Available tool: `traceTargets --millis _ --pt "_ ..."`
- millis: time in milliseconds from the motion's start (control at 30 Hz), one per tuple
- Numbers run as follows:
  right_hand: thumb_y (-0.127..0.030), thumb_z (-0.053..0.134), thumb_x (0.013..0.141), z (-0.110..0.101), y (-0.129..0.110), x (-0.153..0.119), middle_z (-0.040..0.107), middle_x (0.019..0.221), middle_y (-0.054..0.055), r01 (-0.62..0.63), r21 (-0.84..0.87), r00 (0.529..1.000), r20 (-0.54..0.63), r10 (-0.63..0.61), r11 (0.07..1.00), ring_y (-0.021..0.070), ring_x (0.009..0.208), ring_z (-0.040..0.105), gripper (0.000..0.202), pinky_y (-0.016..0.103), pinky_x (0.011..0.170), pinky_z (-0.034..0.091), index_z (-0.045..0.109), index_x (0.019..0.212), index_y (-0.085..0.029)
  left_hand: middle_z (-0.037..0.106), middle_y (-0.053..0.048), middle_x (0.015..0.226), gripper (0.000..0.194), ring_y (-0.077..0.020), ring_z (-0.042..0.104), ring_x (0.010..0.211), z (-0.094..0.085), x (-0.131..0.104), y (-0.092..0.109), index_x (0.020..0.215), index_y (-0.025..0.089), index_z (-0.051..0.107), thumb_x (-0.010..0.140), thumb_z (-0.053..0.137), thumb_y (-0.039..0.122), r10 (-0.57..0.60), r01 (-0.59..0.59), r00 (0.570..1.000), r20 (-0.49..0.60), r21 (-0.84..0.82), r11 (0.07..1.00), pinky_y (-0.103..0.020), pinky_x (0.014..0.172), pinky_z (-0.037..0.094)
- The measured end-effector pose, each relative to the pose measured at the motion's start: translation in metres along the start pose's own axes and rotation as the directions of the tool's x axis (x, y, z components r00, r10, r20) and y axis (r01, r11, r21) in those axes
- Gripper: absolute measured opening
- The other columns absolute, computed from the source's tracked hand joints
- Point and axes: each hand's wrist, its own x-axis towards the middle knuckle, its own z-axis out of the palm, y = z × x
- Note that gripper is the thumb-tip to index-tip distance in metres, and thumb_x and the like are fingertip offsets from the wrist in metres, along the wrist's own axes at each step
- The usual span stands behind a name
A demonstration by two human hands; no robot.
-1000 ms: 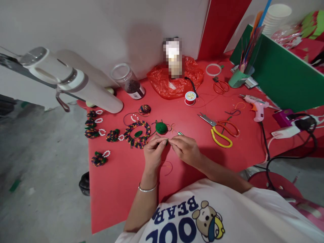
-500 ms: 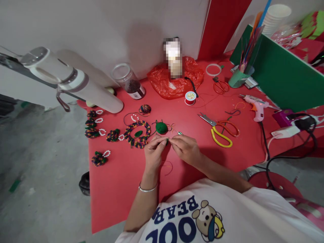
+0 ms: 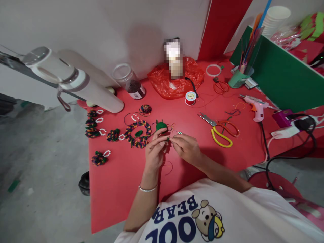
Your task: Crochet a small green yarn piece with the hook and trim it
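Between the thumb and fingers of my left hand (image 3: pixel 155 150) is a small green yarn piece (image 3: pixel 168 138), mostly covered. One left finger is raised in front of the green yarn ball (image 3: pixel 161 125). My right hand (image 3: pixel 187 147) pinches at the same piece from the right, fingertips together. Just past the right fingers shows a thin metal tool with a green-and-silver handle (image 3: pixel 179 133); whether it is held or lies on the table I cannot tell. A multicoloured crocheted ring (image 3: pixel 128 130) lies left of my hands, a green leaf-shaped piece (image 3: pixel 138 133) inside it.
Yarn bundles with white bead loops (image 3: pixel 99 158) line the left side. Yellow-and-red-handled scissors (image 3: pixel 222 133), a pink glue gun (image 3: pixel 258 109) and its cables are at right. Behind stand a thread spool (image 3: pixel 190 98), a jar (image 3: pixel 135 89), a large pale bottle (image 3: pixel 98 91) and a red plastic bag (image 3: pixel 158 86).
A finger of my left hand has lifted away from the others, towards the green ball. My right hand stays nearly in place, still pinching.
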Motion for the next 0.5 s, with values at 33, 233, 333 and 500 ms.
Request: traceTargets --millis 33,233,333,500 --pt "-0.016 0.056 0.098 -0.0001 -0.0003 0.0003 0.079 0.099 0.005 0.003 0.002 1.000 0.000 -0.003 1.000 0.0157 0.092 0.074 0.023 0.028 0.090 0.060 0.074 0.110 -0.024 0.061 -0.013 0.139 0.018 -0.0101 0.061 0.071 -0.0002 -0.0001 -0.0003 0.086 0.022 0.085 0.072 0.084 0.033 0.002 -0.002 1.000 -0.003 0.005 1.000 -0.020 0.048 0.047" --pt "-0.015 0.055 0.099 -0.0009 -0.0035 0.0015 0.079 0.096 0.006 0.013 0.022 1.000 0.000 -0.013 1.000 0.0157 0.088 0.074 0.023 0.028 0.086 0.060 0.075 0.109 -0.022 0.059 -0.013 0.145 0.017 -0.0089 0.061 0.068 -0.0019 0.0000 -0.0029 0.086 0.023 0.084 0.074 0.084 0.035 0.018 -0.018 1.000 -0.007 0.032 0.999 -0.023 0.050 0.048" --pt "-0.015 0.055 0.099 -0.0015 -0.0044 0.0015 0.078 0.097 0.006 0.004 0.025 1.000 0.020 -0.004 1.000 0.0160 0.088 0.074 0.023 0.028 0.086 0.060 0.075 0.109 -0.023 0.062 -0.013 0.141 0.016 -0.0174 0.068 0.089 -0.0024 0.0010 -0.0045 0.084 0.025 0.084 0.073 0.085 0.036 0.055 -0.053 0.998 -0.026 0.092 0.994 -0.027 0.066 0.056" --pt "-0.016 0.054 0.099 -0.0017 -0.0046 0.0011 0.078 0.098 0.006 -0.014 0.023 0.999 0.042 0.013 1.000 0.0159 0.089 0.073 0.025 0.028 0.086 0.060 0.075 0.110 -0.023 0.067 -0.013 0.134 0.012 -0.0267 0.062 0.123 -0.0032 0.0034 -0.0085 0.081 0.024 0.084 0.072 0.087 0.032 0.104 -0.094 0.993 -0.057 0.151 0.984 -0.037 0.098 0.053"
